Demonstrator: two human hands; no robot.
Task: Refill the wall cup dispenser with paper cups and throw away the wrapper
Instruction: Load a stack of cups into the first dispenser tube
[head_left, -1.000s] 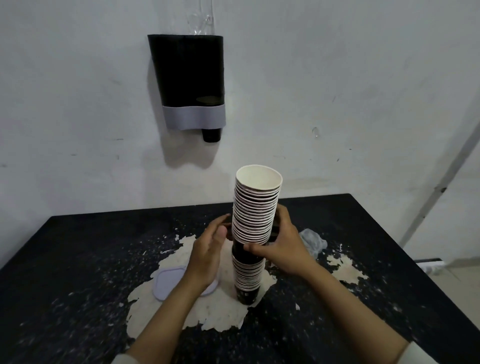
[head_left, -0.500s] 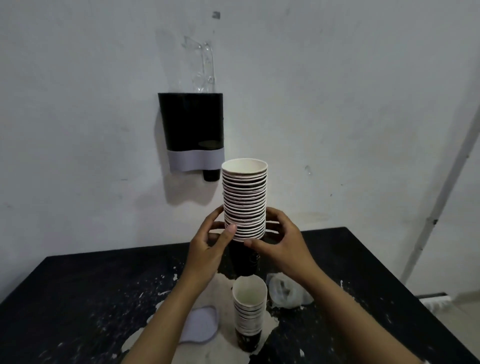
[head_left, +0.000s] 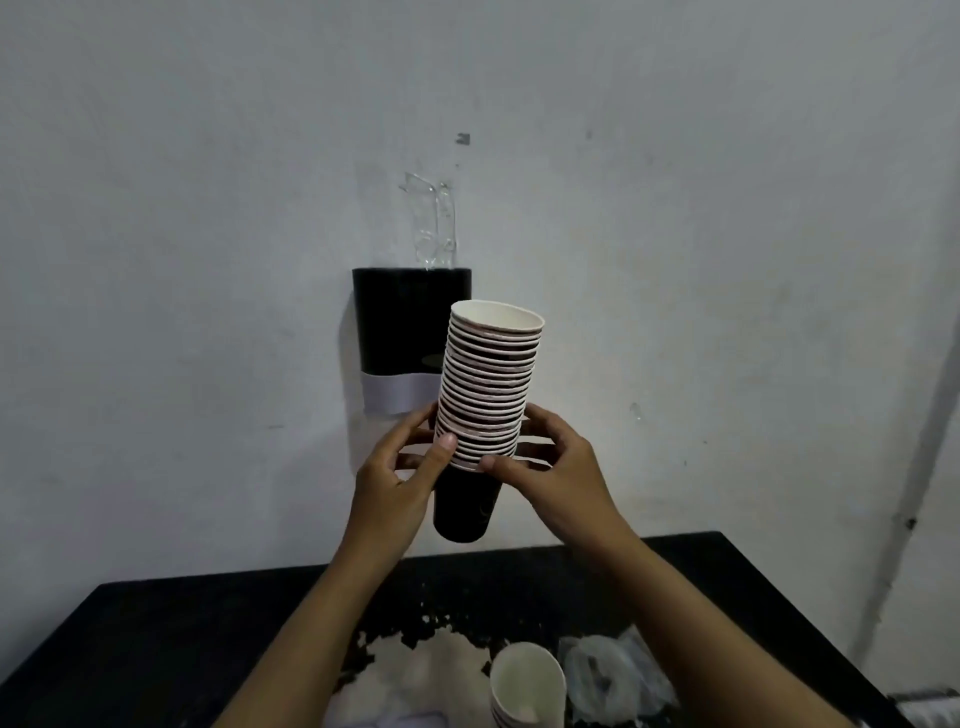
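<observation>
Head view: left hand (head_left: 400, 467) and right hand (head_left: 558, 467) pinch the tilted cup stack (head_left: 488, 384) by its lowest rims at 5 o'clock of the wall dispenser (head_left: 400, 338), where leaning upper cups could slide off.

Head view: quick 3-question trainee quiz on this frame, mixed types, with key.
1. True or false: the held cup stack rests on the table.
2. Which holds the stack: A) left hand only, B) right hand only, C) both?
3. Fill in: the clear wrapper lies on the table beside the ___ cups.

Key: 1 false; 2 C; 3 leftover.
</observation>
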